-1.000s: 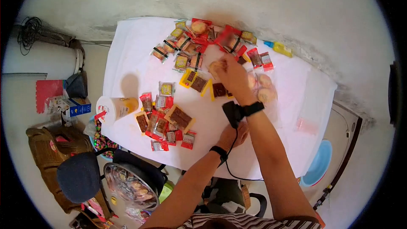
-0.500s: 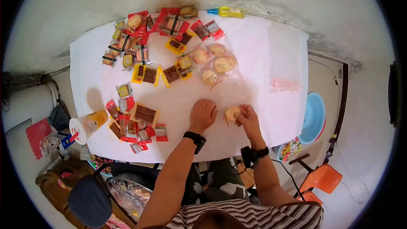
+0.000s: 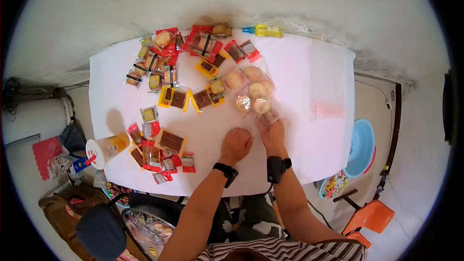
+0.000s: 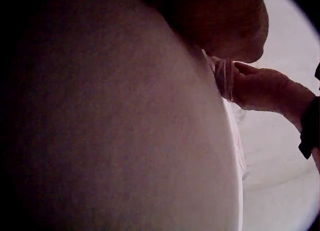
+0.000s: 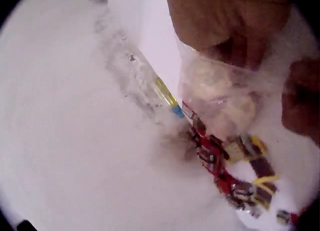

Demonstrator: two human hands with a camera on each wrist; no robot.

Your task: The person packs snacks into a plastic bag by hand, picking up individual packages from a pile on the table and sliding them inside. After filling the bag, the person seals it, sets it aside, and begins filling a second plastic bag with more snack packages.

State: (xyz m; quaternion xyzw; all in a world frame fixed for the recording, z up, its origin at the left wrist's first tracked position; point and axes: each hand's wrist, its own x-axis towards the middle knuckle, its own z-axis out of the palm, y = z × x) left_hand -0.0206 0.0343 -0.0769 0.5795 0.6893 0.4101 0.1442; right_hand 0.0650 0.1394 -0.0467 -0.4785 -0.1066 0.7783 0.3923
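In the head view, my right hand (image 3: 271, 133) is at the mouth of a clear plastic bag (image 3: 270, 83), its fingertips right by a round pale pastry (image 3: 261, 105). Several such pastries lie in the bag; whether the fingers still hold this one I cannot tell. The left wrist view has the bag's plastic edge (image 4: 227, 81) round the right fingers. My left hand (image 3: 236, 144) rests on the white tabletop, fingers loosely curled, left of the right hand. The right wrist view has both hands near the bag, the left hand (image 5: 302, 98) at its right edge.
Wrapped snacks (image 3: 166, 60) lie at the back left, more packets (image 3: 164, 153) front left beside a lidded drink cup (image 3: 107, 150). A yellow bottle (image 3: 268, 31) lies by the wall. Flat clear bags (image 3: 328, 87) lie on the right; a blue basin (image 3: 361, 147) stands beyond the table.
My right hand went from the back snacks, brought a pastry to the front, then moved up to the bag's mouth. One more pastry shows in the bag. The head view shifted.
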